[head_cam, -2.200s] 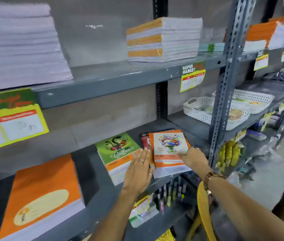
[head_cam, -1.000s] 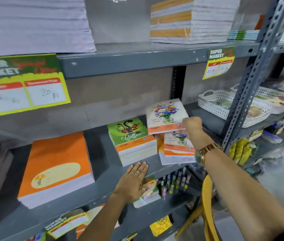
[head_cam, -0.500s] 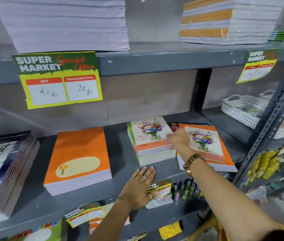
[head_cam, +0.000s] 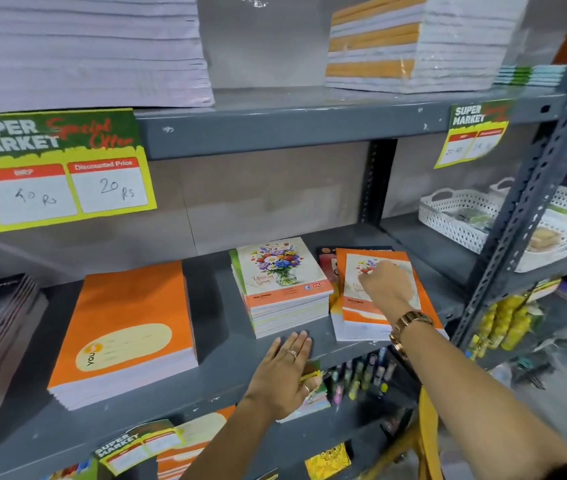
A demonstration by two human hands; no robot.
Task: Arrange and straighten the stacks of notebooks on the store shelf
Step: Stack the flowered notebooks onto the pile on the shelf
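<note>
Your left hand (head_cam: 284,370) lies flat, fingers spread, on the shelf (head_cam: 226,348); your right hand (head_cam: 384,287), fingers curled loosely, presses the orange floral notebook stack (head_cam: 355,313).

Three notebook stacks (head_cam: 284,289) side by side on middle shelf (head_cam: 219,372).

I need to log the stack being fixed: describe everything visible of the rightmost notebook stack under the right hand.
The rightmost notebook stack lies flat on the grey middle shelf, low, slightly skewed. Its top cover is orange around a pale flower panel; white page edges face front. The right hand rests on it. A dark cover peeks out behind.
</note>
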